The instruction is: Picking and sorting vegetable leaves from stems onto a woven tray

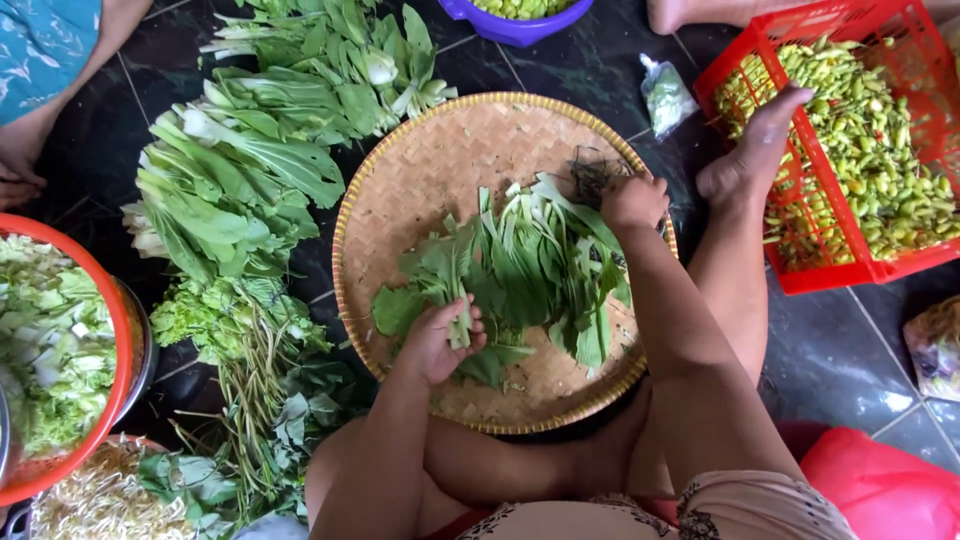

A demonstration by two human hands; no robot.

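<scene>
While the bok choy bunch (pixel 530 265) lies mid-tray on the woven bamboo tray (pixel 420 160), I note my left hand (pixel 440 340) grasping its leaf end and my right hand (pixel 632 200) clenched on the stalk end; long axis runs between them.

green leafy greens (pixel 530 260), tan woven tray (pixel 420 170), red crate (pixel 860 270) of yellow-green chillies (pixel 880 160), purple bowl (pixel 510 30)

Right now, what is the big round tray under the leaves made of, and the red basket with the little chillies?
The round tray looks like woven bamboo or rattan: tan strips criss-cross, with a bound yellowish rim and a matte finish. The red basket looks like moulded plastic: bright, even colour, slightly glossy, with a regular grid of holes. The left hand and right hand hold leafy greens on the tray.
</scene>
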